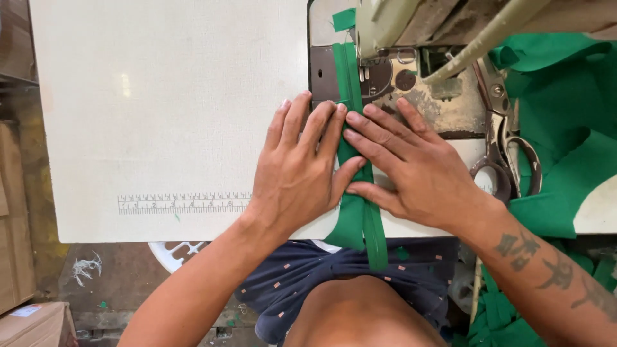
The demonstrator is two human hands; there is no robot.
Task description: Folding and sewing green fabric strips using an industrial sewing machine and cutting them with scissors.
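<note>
A narrow folded strip of green fabric (pixel 364 222) runs from the sewing machine's needle area down over the front edge of the white table (pixel 160 96). My left hand (pixel 299 173) lies flat on the strip's left side, fingers spread and pointing toward the machine. My right hand (pixel 411 164) presses on the strip from the right, its fingers laid across the fabric and touching my left hand's fingers. The sewing machine (pixel 411 38) stands just beyond the fingertips. The middle part of the strip is hidden under both hands.
Metal scissors (pixel 504 138) lie to the right of my right hand. More green fabric (pixel 565 128) is heaped at the far right. A ruler scale (pixel 183 204) is printed near the table's front edge. Cardboard boxes (pixel 16 257) stand on the floor at left.
</note>
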